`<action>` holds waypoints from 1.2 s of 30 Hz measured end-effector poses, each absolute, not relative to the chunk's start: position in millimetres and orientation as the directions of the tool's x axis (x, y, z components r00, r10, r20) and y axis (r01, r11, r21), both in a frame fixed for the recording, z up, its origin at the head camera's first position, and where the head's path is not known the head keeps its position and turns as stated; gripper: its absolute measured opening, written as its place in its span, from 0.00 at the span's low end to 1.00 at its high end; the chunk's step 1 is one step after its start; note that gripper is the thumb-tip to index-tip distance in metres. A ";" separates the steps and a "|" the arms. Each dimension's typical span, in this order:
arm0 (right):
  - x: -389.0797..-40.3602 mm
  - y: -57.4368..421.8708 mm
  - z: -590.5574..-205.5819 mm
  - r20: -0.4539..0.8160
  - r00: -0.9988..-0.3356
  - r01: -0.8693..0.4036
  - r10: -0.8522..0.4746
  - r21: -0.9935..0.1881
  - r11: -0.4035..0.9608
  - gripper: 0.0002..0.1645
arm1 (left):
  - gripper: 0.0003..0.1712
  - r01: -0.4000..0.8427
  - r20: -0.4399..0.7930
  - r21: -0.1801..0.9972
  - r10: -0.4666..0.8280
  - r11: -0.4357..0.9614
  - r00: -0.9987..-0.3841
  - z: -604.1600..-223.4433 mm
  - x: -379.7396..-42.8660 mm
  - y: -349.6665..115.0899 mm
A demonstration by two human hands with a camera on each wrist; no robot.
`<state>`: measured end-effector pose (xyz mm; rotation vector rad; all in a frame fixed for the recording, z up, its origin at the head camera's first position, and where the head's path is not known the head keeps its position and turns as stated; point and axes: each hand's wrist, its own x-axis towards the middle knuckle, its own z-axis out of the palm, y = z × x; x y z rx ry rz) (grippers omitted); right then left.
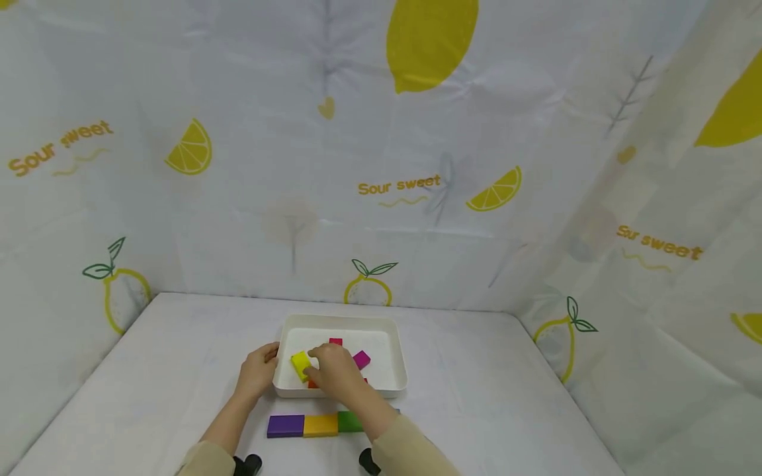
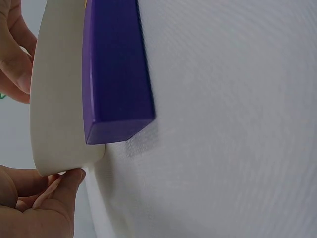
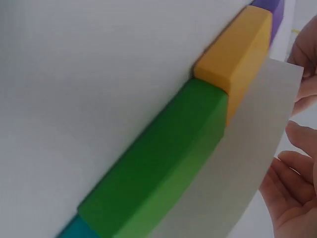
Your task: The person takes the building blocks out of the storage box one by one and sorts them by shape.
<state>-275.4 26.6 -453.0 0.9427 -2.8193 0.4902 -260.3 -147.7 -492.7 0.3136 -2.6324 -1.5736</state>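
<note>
A white tray (image 1: 387, 390) holds several small blocks: a yellow block (image 1: 300, 365), a magenta block (image 1: 361, 359), a red block (image 1: 336, 342) and an orange block (image 1: 313, 383), partly covered. At the tray's left end, my left hand (image 1: 257, 371) holds the wall; the left wrist view has its thumb and fingers (image 2: 69, 186) at the tray's corner. Over the tray, my right hand (image 1: 336, 373) reaches beside the yellow block, thumb and forefinger apart. Nothing shows between its fingers in the right wrist view, where the hand (image 3: 292, 188) is partly cut off.
In front of the tray lies a row of blocks, end to end: purple (image 1: 286, 426), amber (image 1: 321, 425), green (image 1: 349, 422) and a teal block (image 3: 78, 229), mostly hidden by my right forearm in the head view. A lemon-print curtain (image 1: 268, 198) stands behind the white table (image 1: 476, 396).
</note>
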 end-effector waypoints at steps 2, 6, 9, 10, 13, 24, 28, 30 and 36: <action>-278.4 24.2 -458.9 0.206 -0.810 -0.587 -0.550 -0.270 0.763 0.19 | 0.26 -0.146 -0.057 0.877 -0.201 0.459 -0.978 -492.4 -260.4 -147.4; -282.6 19.1 -469.5 0.204 -0.818 -0.575 -0.538 -0.265 0.774 0.19 | 0.26 -0.151 -0.062 0.876 -0.204 0.459 -0.977 -491.5 -259.7 -146.6; -283.1 15.5 -473.5 0.209 -0.826 -0.563 -0.524 -0.254 0.786 0.20 | 0.26 -0.149 -0.059 0.877 -0.206 0.456 -0.977 -491.9 -259.2 -146.5; -283.2 14.4 -474.1 0.209 -0.828 -0.559 -0.520 -0.250 0.791 0.20 | 0.26 -0.148 -0.057 0.878 -0.208 0.456 -0.976 -492.1 -259.2 -146.5; -283.7 11.2 -474.2 0.208 -0.840 -0.540 -0.501 -0.250 0.803 0.21 | 0.26 -0.144 -0.053 0.879 -0.206 0.455 -0.977 -492.0 -259.2 -146.9; -287.6 6.0 -480.1 0.180 -0.862 -0.507 -0.474 -0.284 0.814 0.14 | 0.25 -0.139 -0.046 0.882 -0.212 0.450 -0.976 -491.0 -257.5 -145.9; -287.4 4.2 -480.7 0.178 -0.850 -0.527 -0.496 -0.254 0.811 0.12 | 0.25 -0.144 -0.047 0.884 -0.222 0.445 -0.974 -491.6 -257.4 -145.6; -287.6 4.6 -479.6 0.167 -0.848 -0.529 -0.502 -0.245 0.812 0.10 | 0.25 -0.145 -0.045 0.886 -0.230 0.441 -0.972 -492.0 -257.9 -145.1; -289.4 8.6 -477.9 0.131 -0.863 -0.505 -0.489 -0.269 0.820 0.10 | 0.25 -0.144 -0.045 0.894 -0.236 0.423 -0.971 -491.9 -259.2 -143.3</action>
